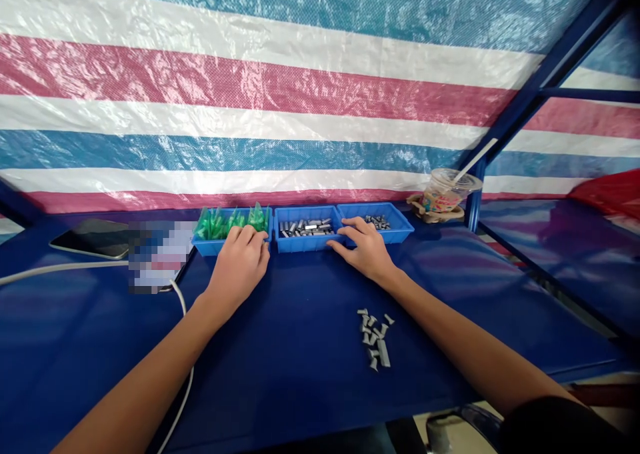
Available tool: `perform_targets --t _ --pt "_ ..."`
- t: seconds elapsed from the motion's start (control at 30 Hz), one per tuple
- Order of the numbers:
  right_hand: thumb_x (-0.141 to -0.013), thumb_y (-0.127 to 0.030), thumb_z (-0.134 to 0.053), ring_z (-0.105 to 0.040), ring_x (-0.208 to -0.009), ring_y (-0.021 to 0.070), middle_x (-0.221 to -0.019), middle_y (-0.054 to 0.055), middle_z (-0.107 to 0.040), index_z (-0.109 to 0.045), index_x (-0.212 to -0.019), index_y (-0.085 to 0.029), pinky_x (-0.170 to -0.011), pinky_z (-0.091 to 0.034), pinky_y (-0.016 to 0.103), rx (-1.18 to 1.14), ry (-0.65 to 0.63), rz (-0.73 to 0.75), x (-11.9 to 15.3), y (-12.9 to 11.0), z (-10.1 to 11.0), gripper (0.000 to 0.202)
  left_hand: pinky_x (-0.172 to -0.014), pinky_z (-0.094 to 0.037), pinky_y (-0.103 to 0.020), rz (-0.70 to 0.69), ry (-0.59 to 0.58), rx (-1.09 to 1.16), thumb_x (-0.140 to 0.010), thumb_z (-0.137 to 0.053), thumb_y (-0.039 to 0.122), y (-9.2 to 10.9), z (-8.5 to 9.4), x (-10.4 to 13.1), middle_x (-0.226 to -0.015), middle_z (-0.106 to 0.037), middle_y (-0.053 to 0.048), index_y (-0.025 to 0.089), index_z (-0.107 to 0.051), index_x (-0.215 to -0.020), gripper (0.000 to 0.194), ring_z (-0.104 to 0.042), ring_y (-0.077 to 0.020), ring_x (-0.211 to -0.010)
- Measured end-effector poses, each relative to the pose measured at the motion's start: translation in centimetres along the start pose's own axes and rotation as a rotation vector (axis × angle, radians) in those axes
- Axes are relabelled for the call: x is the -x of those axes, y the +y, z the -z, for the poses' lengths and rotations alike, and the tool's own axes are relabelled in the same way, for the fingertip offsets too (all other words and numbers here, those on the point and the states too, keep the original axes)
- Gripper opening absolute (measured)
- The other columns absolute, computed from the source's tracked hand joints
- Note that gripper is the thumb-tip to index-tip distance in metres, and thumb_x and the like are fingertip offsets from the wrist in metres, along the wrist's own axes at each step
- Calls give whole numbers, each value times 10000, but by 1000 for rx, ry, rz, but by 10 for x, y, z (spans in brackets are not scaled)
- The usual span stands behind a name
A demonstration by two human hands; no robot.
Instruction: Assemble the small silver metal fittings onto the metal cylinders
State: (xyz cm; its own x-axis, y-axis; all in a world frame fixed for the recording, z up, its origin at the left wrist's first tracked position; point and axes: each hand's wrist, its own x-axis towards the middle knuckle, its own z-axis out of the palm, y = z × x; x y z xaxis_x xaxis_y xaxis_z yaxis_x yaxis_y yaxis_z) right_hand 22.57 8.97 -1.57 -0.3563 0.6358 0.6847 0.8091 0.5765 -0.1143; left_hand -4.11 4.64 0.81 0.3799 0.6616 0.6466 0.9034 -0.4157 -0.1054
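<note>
Three blue bins stand in a row at the back of the table. The left bin [210,247] holds green plastic pieces, and my left hand [241,257] rests on its front edge, fingers curled over the rim. Short metal bars [307,227] lie in the middle bin [305,243]. My right hand [365,244] touches the corner where the middle bin meets the right bin [400,231], its thumb and fingers apart. Small metal parts [379,223] are in that right bin. Several loose grey screws [373,334] and a small metal block [383,353] lie nearer on the tabletop.
On the left are a dark phone [93,238], a partly blurred flat item [163,254] and a white cable [189,381]. A plastic cup with a straw [445,191] stands at the back right by a blue metal post [477,197]. Striped sheeting hangs behind.
</note>
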Motion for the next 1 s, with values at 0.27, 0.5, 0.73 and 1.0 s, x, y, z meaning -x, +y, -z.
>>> perform_targets --t 0.27,0.5,0.73,1.0 --pt "-837 -395 -581 -608 -949 245 -1024 113 -630 -653 -902 -195 -793 -454 380 -4 18 2 1 -1 0 222 -757 -450 -373 76 11 89 -882 -452 203 6 3 2 -835 -604 -75 165 -632 -1007 223 -521 -233 -832" --pt "-826 -380 -583 -560 -994 275 -1053 117 -627 -631 -1011 -198 -851 -413 426 -21 35 -34 0 -12 8 263 -838 -445 -374 22 59 423 -870 -469 147 30 9 2 -903 -618 -57 171 -550 -1109 254 -524 -209 -898" --pt "-914 -362 -412 -569 -682 155 -730 21 -627 -601 -825 -200 -655 -444 299 -713 -243 -295 2 -85 41 264 -764 -480 -291 63 181 674 -852 -545 131 54 20 6 -954 -645 -31 206 -543 -1065 226 -556 -162 -890" --pt "-865 -330 -511 -551 -639 117 -707 4 -590 -578 -819 -173 -591 -439 244 -1056 -294 -408 9 -91 45 176 -797 -461 -295 -12 138 721 -842 -566 136 66 23 10 -965 -653 -37 207 -550 -1053 224 -552 -168 -931"
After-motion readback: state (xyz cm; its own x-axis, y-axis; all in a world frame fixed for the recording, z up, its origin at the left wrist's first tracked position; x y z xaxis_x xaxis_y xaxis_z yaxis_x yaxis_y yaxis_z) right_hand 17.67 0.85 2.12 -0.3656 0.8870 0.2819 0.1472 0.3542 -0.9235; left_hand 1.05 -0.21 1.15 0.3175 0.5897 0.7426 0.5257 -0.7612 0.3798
